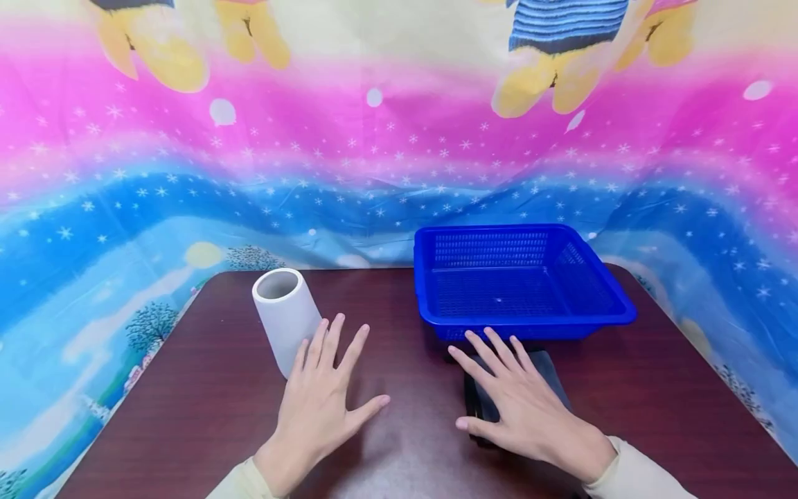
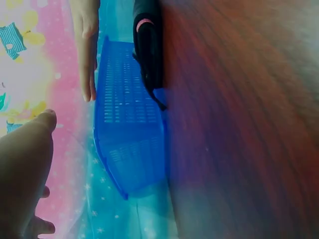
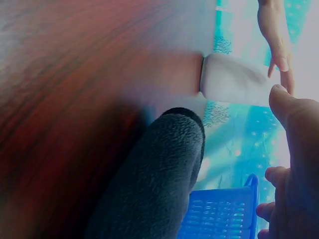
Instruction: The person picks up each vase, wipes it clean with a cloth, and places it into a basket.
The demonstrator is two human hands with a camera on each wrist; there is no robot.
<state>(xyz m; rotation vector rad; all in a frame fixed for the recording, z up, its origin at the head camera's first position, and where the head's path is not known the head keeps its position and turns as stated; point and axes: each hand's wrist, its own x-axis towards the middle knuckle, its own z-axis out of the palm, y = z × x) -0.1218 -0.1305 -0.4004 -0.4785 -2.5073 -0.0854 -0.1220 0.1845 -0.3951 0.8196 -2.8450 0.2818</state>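
My left hand [image 1: 318, 402] hovers with spread fingers by a white, open-topped cylindrical holder [image 1: 288, 329], which stands upright on the table's left side. Its fingertips overlap the holder's right edge in the head view; the right wrist view shows the holder [image 3: 232, 79] too. Over a dark, fuzzy cloth-like item [image 1: 551, 378] my right hand [image 1: 524, 412] is held, fingers spread and holding nothing. That item [image 3: 154, 169] looks thick and rounded in the right wrist view. From the left wrist, a black cord and a pink band show on the item [image 2: 149, 55]; its kind is unclear.
A blue plastic basket [image 1: 530, 321] with perforated walls stands at the back right, just behind the dark item. The dark red-brown wooden table [image 1: 206, 388] is backed by a colourful printed curtain [image 1: 349, 152] on the far side and both flanks.
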